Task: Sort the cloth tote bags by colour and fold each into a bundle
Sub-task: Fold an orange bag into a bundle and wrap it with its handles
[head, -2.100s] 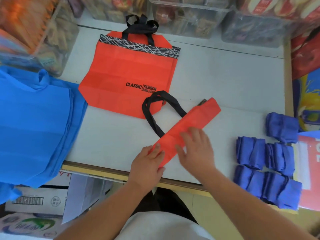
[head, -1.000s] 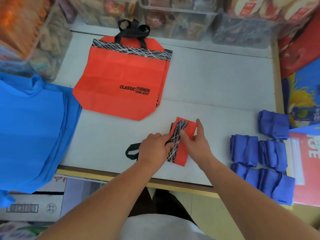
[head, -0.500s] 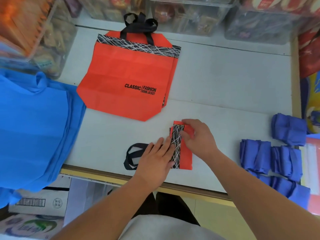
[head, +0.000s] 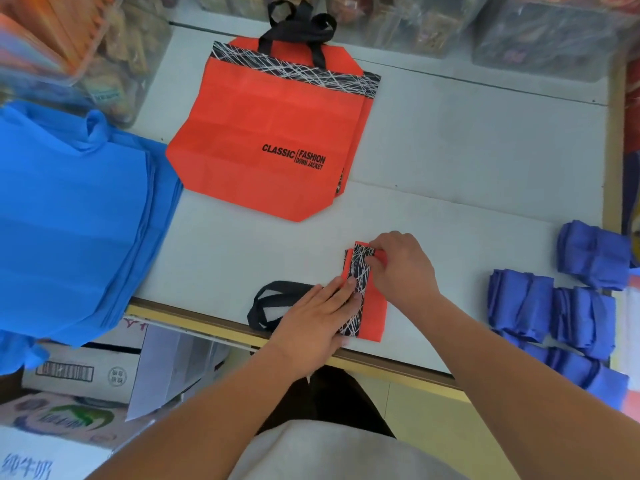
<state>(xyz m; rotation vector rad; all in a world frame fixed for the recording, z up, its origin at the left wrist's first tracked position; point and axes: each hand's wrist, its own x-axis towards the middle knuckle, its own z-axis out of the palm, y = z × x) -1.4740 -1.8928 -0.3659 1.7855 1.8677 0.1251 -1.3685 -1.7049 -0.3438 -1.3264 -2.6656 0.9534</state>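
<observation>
A folded red tote bag (head: 375, 308) with a black-and-white scribble band lies near the table's front edge, and its black handles (head: 268, 303) stick out to the left. My left hand (head: 318, 311) presses flat on the bundle's left side with straight fingers. My right hand (head: 398, 265) pinches the bundle's top right corner with curled fingers. A flat red tote (head: 273, 133) printed "CLASSIC FASHION" lies at the back of the table. Several folded dark blue bundles (head: 554, 313) sit at the right.
A stack of bright blue totes (head: 76, 220) hangs over the white table's (head: 467, 161) left end. Clear bins of packaged goods (head: 415, 22) line the back. Cardboard boxes (head: 79, 375) stand on the floor at the lower left.
The long red strip was folded over into a short bundle with the scribble band on top. Since half a second ago my hands have hardly shifted on it.
</observation>
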